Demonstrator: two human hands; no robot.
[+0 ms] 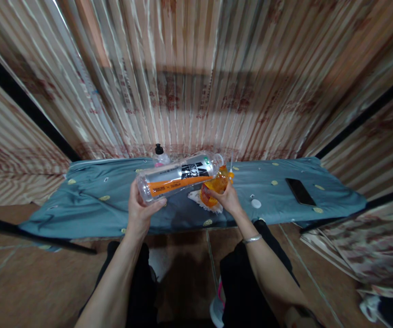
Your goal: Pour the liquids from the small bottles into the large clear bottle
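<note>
My left hand (142,208) grips the base of a clear plastic bottle (179,175) with a silver and orange label. The bottle is tipped nearly flat, its uncapped mouth pointing right. My right hand (228,198) is wrapped round a smaller orange bottle (208,193), which leans with its neck close to the clear bottle's mouth. I cannot tell whether the two touch. Beneath the orange bottle lies a crumpled white cloth or tissue (216,208). An orange pump top with a thin tube (231,174) shows just behind my right hand.
A teal cloth (90,200) with yellow prints covers the low table. On it are a black-capped bottle (160,156) behind the clear bottle, a white round cap (256,203) and a dark phone (300,191) at right. Black poles and a striped curtain (189,91) stand around.
</note>
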